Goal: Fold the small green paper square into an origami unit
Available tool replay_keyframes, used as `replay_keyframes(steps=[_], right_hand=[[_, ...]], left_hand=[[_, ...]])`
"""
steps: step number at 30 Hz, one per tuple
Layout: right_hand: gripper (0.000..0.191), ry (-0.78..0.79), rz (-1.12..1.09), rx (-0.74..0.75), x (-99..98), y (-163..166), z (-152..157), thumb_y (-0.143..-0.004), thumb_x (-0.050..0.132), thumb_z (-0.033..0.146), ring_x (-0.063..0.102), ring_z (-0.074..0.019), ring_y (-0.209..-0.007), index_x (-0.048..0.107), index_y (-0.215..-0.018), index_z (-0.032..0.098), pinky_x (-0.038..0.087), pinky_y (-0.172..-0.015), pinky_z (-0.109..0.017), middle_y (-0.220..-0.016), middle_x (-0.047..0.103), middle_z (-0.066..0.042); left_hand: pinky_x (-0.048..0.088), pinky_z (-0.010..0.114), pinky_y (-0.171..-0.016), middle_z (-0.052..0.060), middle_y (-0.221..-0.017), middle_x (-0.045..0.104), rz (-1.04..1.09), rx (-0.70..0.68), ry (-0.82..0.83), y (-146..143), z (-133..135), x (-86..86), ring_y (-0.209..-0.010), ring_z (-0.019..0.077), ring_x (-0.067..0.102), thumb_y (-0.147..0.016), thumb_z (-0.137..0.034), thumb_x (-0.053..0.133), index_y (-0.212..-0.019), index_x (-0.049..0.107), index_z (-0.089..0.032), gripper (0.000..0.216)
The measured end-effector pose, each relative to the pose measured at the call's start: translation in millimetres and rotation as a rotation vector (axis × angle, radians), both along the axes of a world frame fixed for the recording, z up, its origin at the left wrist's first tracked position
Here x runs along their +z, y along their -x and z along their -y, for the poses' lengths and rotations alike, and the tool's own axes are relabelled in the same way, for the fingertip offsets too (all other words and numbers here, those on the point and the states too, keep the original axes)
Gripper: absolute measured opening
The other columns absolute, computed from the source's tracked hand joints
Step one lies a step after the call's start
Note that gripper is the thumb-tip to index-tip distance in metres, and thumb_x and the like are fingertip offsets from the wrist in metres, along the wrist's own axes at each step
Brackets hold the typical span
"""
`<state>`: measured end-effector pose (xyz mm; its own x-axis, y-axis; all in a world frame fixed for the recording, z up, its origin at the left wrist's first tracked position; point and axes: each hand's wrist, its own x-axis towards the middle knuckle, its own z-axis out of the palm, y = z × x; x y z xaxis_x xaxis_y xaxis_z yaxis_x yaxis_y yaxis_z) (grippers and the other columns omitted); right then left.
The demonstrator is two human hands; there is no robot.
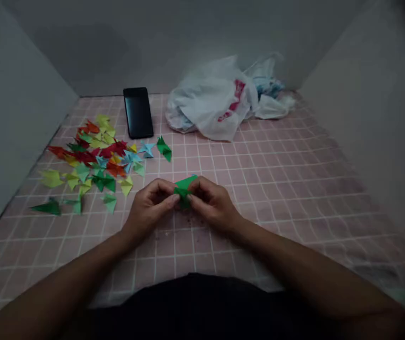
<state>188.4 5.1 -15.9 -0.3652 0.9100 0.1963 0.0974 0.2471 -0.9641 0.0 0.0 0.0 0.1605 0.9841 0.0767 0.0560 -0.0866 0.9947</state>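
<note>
A small piece of green folded paper (186,183) is held up between both hands, near the middle of the view. My left hand (152,200) pinches its left side between thumb and fingers. On the right side, my right hand (212,200) pinches it the same way, with the thumb low and the index finger on top. The fingertips cover parts of the paper's lower edge and sides. Beyond the hands lies a finished-looking green origami piece (164,148), apart from a pile of small origami pieces (98,158) in red, orange, yellow, blue and green.
A black phone (138,113) lies behind the pile. White plastic bags (216,99) with red print sit crumpled against the back wall (202,38). Pink checked cloth (276,189) covers the surface, with walls at the left and right.
</note>
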Motion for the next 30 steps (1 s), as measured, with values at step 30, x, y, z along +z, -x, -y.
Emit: replay_keyframes(steps=[30], right_hand=[[0.005,-0.083,-0.046,-0.003,6.6,-1,3,-0.088,0.060,0.017,0.053,-0.0105,-0.064,0.057,-0.089,0.019,0.043,-0.059,-0.025,-0.075,0.058,0.002]], left_hand=[[0.055,0.022,-0.075,0.000,-0.088,0.067,-0.008,-0.071,-0.193,2,5,-6.8,-0.083,0.0120,0.067,-0.084,-0.008,0.067,-0.095,0.066,-0.021,0.017]])
